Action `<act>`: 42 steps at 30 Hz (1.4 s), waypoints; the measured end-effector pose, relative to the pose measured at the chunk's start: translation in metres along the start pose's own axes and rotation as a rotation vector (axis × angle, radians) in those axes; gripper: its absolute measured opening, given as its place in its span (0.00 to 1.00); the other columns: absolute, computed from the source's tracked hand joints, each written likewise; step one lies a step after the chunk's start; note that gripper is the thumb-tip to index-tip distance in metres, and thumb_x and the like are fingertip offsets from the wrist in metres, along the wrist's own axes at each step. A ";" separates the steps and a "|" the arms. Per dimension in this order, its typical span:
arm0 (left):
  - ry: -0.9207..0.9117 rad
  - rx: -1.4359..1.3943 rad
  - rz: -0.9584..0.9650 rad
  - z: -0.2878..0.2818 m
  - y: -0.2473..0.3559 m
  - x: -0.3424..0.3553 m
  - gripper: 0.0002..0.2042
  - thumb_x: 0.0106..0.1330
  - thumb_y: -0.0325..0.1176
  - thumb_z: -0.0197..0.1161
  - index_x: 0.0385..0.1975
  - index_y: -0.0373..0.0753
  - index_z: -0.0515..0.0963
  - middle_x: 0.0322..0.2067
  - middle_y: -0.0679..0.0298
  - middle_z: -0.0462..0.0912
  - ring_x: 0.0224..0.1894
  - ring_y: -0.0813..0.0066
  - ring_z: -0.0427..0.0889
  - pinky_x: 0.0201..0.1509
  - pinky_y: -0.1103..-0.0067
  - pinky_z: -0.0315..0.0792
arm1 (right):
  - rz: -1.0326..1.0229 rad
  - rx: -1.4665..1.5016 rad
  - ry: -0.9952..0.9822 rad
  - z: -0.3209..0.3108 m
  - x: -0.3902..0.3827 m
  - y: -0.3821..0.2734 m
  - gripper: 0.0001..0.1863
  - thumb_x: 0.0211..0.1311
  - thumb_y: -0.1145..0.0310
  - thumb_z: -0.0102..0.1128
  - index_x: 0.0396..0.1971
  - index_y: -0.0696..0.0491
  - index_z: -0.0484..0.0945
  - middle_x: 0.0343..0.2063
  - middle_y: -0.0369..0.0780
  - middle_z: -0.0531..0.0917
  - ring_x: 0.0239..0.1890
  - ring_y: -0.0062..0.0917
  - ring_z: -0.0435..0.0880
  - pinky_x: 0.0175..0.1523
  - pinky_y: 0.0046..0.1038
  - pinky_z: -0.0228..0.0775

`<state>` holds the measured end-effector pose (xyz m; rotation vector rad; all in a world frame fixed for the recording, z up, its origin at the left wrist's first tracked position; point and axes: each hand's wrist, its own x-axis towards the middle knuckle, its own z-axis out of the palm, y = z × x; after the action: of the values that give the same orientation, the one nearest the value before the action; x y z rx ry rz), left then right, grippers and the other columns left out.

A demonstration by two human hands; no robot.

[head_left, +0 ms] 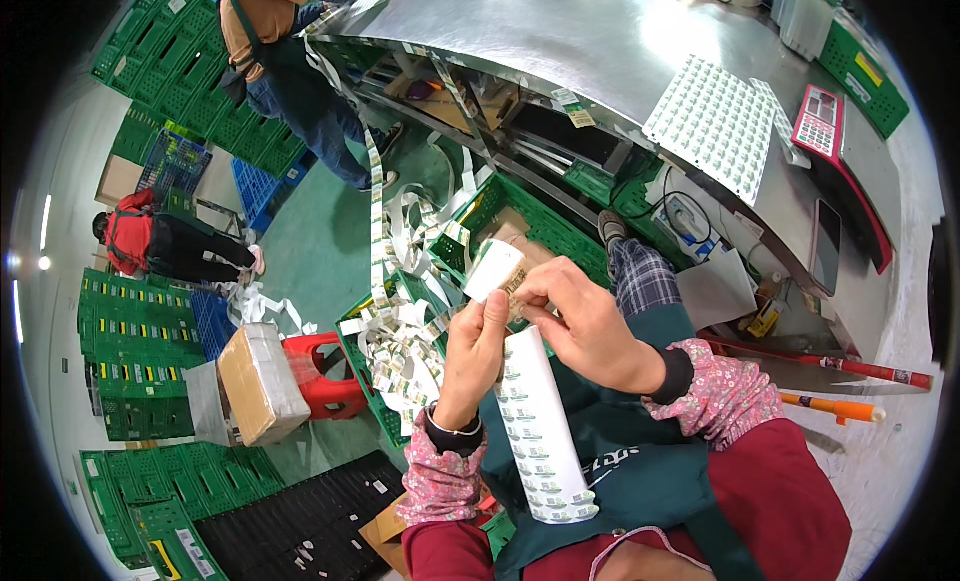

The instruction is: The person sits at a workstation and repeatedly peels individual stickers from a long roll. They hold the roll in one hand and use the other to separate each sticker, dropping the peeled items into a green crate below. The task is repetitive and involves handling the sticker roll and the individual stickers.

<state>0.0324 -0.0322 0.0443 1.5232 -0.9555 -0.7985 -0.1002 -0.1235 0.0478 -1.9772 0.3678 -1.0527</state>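
A light, floppy label strip [535, 421] is pinched at its upper end between both hands, left hand [473, 353] and right hand [583, 326], above the lap; being thin paper, it is best gripped by its edges.

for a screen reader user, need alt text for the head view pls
Seen from above, the left hand and right hand hold a strip of small labels over the lap. Below lie a green crate and loose backing paper.

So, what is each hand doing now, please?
Left hand: closed, pinching the label strip.
Right hand: closed on the strip's top end.
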 end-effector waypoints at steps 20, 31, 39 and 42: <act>-0.112 -0.134 -0.184 -0.007 -0.004 0.004 0.17 0.74 0.42 0.49 0.37 0.32 0.77 0.22 0.76 0.73 0.24 0.90 0.68 0.26 0.86 0.63 | 0.418 0.453 0.003 -0.042 0.045 0.011 0.14 0.58 0.76 0.59 0.44 0.57 0.70 0.38 0.34 0.73 0.41 0.15 0.73 0.44 0.20 0.70; -0.030 0.055 -0.007 0.004 0.006 0.002 0.16 0.74 0.40 0.48 0.35 0.32 0.75 0.19 0.71 0.72 0.21 0.88 0.66 0.23 0.84 0.62 | 0.157 0.234 -0.211 -0.027 0.028 0.008 0.21 0.51 0.86 0.53 0.47 0.56 0.69 0.48 0.40 0.68 0.49 0.23 0.73 0.45 0.21 0.71; 0.008 0.088 0.063 0.002 0.010 0.000 0.14 0.73 0.38 0.50 0.43 0.32 0.73 0.25 0.69 0.76 0.24 0.85 0.71 0.26 0.83 0.65 | 0.057 -0.088 0.031 -0.015 0.019 0.010 0.26 0.54 0.81 0.61 0.54 0.56 0.65 0.47 0.43 0.73 0.50 0.27 0.73 0.52 0.28 0.68; -0.176 -0.204 -0.104 0.007 0.013 0.002 0.19 0.72 0.37 0.52 0.58 0.33 0.66 0.48 0.68 0.75 0.37 0.87 0.74 0.38 0.88 0.69 | 0.389 0.519 -0.090 -0.022 0.023 0.028 0.26 0.59 0.80 0.58 0.57 0.57 0.61 0.36 0.36 0.77 0.38 0.15 0.76 0.42 0.18 0.68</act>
<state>0.0257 -0.0376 0.0559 1.3497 -0.8979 -1.0851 -0.1006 -0.1659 0.0449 -1.4111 0.3676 -0.7165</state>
